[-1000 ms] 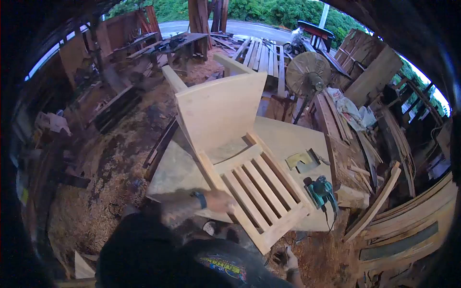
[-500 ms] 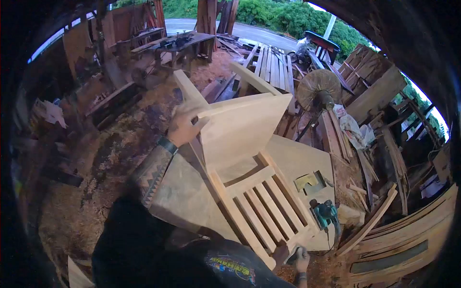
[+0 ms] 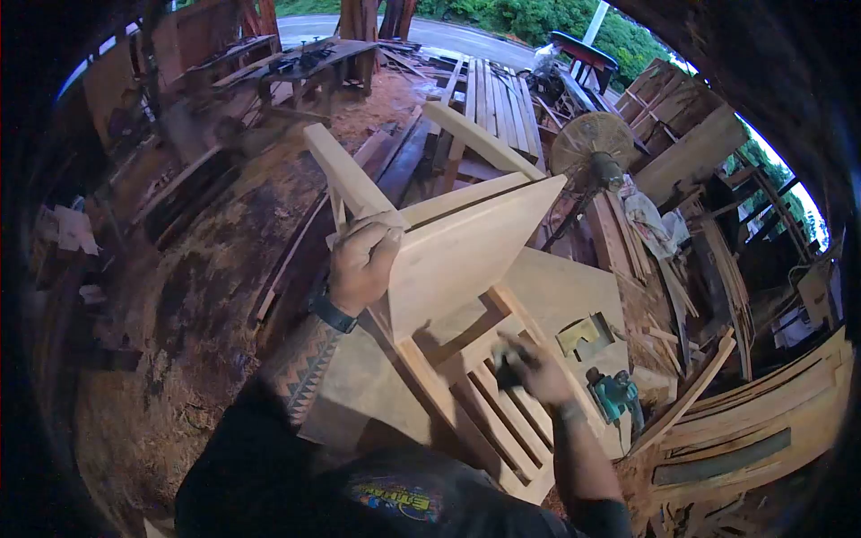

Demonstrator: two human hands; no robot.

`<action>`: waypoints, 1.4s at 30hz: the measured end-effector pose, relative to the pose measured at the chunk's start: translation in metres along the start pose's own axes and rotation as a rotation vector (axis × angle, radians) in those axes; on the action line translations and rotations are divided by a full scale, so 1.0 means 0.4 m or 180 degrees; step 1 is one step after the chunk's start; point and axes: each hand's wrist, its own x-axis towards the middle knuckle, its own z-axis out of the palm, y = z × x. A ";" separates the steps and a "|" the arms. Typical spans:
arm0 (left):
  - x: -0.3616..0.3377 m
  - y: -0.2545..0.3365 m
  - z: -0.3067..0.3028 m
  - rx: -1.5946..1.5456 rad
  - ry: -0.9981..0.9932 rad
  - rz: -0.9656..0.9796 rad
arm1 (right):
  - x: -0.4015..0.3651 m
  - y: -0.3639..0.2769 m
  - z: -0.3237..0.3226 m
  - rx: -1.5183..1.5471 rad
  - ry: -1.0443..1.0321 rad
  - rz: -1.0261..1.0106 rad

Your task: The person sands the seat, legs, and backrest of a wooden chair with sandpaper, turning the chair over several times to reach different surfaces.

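Note:
An unpainted wooden chair [image 3: 471, 255] lies tipped on its back over a large plywood sheet [image 3: 574, 278], its slatted backrest toward me and its legs pointing away. My left hand [image 3: 360, 266], with a dark band at the wrist, is wrapped around the frame at the left corner of the seat. Over the upper ends of the back slats is my right hand [image 3: 543, 372], smeared by motion, its fingers closed on a small dark pad [image 3: 508, 362]. A green power tool [image 3: 614, 394] rests on the sheet right of the backrest.
Next to the power tool lies a small cut wood piece [image 3: 581, 334]. A round-topped stand [image 3: 592, 148] is beyond the chair. Planks [image 3: 498, 108] are stacked farther back, and wooden panels [image 3: 753, 430] lean at the right. Sawdust covers the floor [image 3: 179, 394].
My right hand has moved up from the near end of the backrest to the slats near the seat, with the dark pad. My left hand has shifted its hold at the seat corner, and the chair has tilted slightly.

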 end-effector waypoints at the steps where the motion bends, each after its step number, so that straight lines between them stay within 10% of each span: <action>1: -0.002 -0.009 0.005 -0.0048 0.0051 0.0067 | 0.064 -0.072 -0.021 -0.0540 -0.0145 -0.0025; 5: -0.038 -0.072 0.016 -0.0526 0.0194 0.0182 | 0.277 -0.355 -0.055 -0.1924 0.1725 -0.2304; 13: -0.039 -0.124 0.004 -0.0351 -0.0068 0.0991 | 0.388 -0.408 0.127 -0.1756 0.0687 -0.2436; 17: -0.008 -0.101 0.009 -0.0675 -0.0081 0.1181 | 0.389 -0.399 0.209 -0.1782 0.0844 -0.3553; 21: -0.028 -0.136 0.038 -0.0781 0.0349 0.0795 | 0.432 -0.379 0.079 -0.1850 0.0421 -0.2427; 23: -0.025 -0.140 0.032 -0.0359 0.0259 0.0836 | 0.426 -0.371 0.071 -0.1785 0.0598 -0.3148; 42: -0.033 -0.157 0.064 -0.1118 0.0454 0.0634 | 0.364 -0.381 0.202 -0.1389 0.0183 -0.2954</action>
